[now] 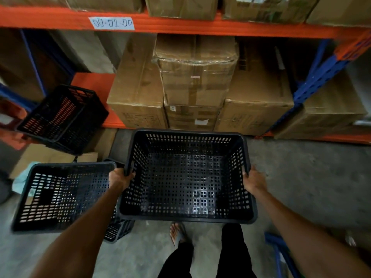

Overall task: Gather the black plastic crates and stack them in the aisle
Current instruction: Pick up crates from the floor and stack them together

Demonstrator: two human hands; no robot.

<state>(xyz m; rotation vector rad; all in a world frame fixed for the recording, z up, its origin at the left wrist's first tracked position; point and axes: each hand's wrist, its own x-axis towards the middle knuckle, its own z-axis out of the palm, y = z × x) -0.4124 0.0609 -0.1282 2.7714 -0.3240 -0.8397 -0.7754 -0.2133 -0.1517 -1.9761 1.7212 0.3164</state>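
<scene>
I hold an empty black plastic crate (186, 177) level in front of me, above the concrete floor. My left hand (120, 178) grips its left rim and my right hand (253, 180) grips its right rim. To its left stands a second black crate (60, 197), which seems to sit on top of another crate whose lower corner (118, 231) shows beneath it. A third black crate (64, 117) lies tilted at the far left, leaning on the low orange shelf.
An orange and blue rack (180, 25) with cardboard boxes (192, 83) fills the space ahead. Flattened cardboard (52, 155) and a pale cloth (22, 177) lie on the floor at left. A blue object (279, 255) lies at lower right. My legs and one foot show below the crate.
</scene>
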